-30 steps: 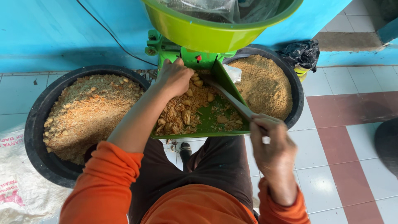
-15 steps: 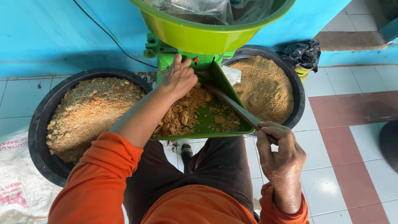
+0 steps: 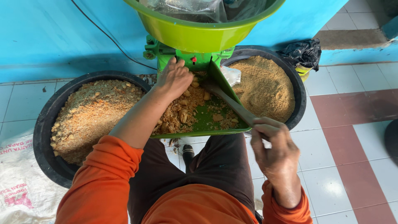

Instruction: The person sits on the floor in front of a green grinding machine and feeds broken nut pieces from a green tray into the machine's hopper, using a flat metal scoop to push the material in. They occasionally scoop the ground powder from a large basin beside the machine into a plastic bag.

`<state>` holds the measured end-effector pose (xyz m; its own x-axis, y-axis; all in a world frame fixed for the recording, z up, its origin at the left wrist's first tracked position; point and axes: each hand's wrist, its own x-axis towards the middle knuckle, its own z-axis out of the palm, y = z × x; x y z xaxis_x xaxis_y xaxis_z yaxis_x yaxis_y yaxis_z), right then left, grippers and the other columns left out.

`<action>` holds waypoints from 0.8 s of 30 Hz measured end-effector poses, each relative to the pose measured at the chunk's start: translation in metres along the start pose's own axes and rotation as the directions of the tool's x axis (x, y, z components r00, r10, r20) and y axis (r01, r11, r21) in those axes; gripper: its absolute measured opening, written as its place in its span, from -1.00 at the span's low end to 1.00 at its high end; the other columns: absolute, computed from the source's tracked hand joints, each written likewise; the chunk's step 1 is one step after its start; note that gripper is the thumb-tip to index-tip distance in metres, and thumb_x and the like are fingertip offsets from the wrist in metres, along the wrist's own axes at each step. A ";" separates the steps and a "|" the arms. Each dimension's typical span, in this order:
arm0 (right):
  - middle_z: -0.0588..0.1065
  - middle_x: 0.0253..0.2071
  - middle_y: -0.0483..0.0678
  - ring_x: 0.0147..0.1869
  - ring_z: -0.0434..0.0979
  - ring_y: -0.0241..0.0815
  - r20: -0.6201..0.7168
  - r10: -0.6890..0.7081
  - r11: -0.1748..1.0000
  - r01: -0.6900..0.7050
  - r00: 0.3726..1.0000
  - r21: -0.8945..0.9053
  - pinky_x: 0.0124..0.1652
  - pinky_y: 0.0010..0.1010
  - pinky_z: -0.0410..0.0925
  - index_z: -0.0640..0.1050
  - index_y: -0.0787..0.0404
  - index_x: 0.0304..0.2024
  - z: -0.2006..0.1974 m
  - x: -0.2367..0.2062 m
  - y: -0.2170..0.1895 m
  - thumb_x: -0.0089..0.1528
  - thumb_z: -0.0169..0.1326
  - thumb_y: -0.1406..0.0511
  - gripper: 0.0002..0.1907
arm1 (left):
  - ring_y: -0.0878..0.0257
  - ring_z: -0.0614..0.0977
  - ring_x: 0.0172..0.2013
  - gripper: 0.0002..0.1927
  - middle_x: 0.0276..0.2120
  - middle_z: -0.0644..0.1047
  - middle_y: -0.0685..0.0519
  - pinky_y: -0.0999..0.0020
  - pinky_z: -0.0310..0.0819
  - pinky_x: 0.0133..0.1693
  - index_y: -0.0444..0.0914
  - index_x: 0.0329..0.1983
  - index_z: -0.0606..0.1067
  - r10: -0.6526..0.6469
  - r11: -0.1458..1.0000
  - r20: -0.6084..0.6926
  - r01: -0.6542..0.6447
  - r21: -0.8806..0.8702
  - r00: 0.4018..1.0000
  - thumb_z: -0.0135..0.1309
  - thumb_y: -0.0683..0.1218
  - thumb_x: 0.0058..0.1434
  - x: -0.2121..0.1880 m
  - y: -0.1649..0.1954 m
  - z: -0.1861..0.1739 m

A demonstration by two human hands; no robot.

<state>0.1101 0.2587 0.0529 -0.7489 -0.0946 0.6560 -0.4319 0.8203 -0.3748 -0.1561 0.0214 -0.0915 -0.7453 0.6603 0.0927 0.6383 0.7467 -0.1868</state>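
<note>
A green grinding machine (image 3: pixel 182 56) with a lime-green bowl hopper (image 3: pixel 199 33) stands in front of me. Its green feed tray (image 3: pixel 207 120) holds brown crumbly chunks (image 3: pixel 178 112). My left hand (image 3: pixel 174 76) rests on the chunks at the tray's top, by the machine's mouth, fingers curled over them. My right hand (image 3: pixel 275 149) grips the near end of a flat wooden stick (image 3: pixel 226 99), whose far end lies in the tray near the mouth. I wear orange sleeves and dark trousers.
A black tub (image 3: pixel 45 128) of coarse brown crumbs sits at the left. A second black tub (image 3: pixel 298 95) of finer brown meal sits at the right behind the tray. A white sack (image 3: pixel 18 186) lies bottom left. A black bag (image 3: pixel 302 52) lies by the blue wall.
My left hand has slid up the tray toward the machine's mouth. My right hand has shifted lower and to the right while keeping hold of the stick.
</note>
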 end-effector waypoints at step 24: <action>0.56 -0.01 0.05 -0.01 0.68 -0.15 0.068 0.161 0.967 -0.171 0.985 0.188 -0.11 -0.42 0.57 0.42 0.29 -0.12 0.008 -0.017 0.034 0.32 0.13 0.50 -0.84 | 0.21 0.51 -0.21 -0.81 -0.52 0.49 0.08 0.10 0.28 0.10 -0.19 -0.46 0.55 0.012 0.994 0.211 0.012 -0.111 0.977 0.07 -0.33 0.17 0.006 0.005 -0.037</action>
<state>0.1042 0.2839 0.0242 -0.8409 0.0002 0.5411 -0.3846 0.7032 -0.5979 -0.1500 0.0324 -0.0554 -0.7614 0.6375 -0.1177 0.6470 0.7587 -0.0756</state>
